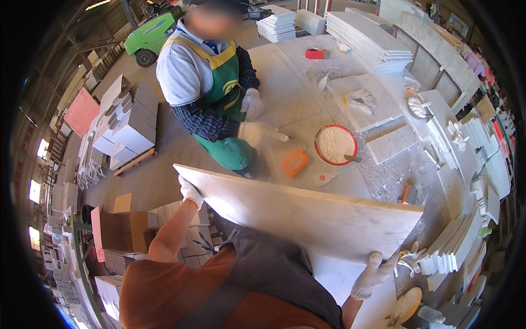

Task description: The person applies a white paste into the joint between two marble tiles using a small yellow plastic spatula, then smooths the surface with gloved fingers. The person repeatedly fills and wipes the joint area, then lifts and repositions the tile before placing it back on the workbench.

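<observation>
A long white marble slab (pixel 301 216) with faint grey veining stands tilted on its edge in front of me. My left hand (pixel 190 192), in a white knit glove, grips its left end. Also gloved, my right hand (pixel 375 276) holds the lower edge near the right end, fingers against the slab's face. Under the slab, part of a pale flat surface (pixel 335 274) shows. Just beyond the slab's top edge lie an orange block-like item (pixel 295 163) and a red-rimmed bowl (pixel 355 143) of white material, with a small blade tool (pixel 352 158) at its rim.
Across the table a co-worker in a green apron (pixel 230 88) extends a gloved hand (pixel 262 132). Loose gloves (pixel 360 101), a red tape roll (pixel 316 53) and stacked slabs (pixel 370 41) lie farther right. Boxes (pixel 131 129) and an open carton (pixel 118 230) stand left.
</observation>
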Tool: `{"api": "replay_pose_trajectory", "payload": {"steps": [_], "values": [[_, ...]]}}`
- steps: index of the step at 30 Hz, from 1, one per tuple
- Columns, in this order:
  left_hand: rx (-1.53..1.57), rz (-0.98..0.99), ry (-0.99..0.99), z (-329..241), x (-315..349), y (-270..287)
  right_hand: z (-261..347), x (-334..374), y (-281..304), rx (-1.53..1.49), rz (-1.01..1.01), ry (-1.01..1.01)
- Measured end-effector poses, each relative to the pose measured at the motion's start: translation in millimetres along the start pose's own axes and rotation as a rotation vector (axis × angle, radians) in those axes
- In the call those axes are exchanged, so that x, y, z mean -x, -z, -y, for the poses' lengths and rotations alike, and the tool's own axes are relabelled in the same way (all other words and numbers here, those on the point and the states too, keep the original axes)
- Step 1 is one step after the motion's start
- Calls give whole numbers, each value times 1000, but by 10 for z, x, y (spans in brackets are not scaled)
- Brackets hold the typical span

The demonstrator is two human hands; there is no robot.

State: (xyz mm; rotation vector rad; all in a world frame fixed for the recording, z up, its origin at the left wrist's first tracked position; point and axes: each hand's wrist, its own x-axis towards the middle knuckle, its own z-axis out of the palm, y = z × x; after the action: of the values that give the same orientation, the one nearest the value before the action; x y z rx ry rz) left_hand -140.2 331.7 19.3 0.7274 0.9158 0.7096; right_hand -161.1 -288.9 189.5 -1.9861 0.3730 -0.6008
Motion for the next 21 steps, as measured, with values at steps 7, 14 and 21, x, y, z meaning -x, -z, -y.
{"api": "replay_pose_trajectory", "payload": {"steps": [7,14,21], "values": [[127,-66,-54,-205,-984,352,769,-99,-1098,79,-7,232],[228,-299,-163,-731,-1415,1525,1563,-168,-2454,-96,492,76],[241,-522,-210,-1426,-1053,2935,2176,198,-3740,-195,745,387]]}}
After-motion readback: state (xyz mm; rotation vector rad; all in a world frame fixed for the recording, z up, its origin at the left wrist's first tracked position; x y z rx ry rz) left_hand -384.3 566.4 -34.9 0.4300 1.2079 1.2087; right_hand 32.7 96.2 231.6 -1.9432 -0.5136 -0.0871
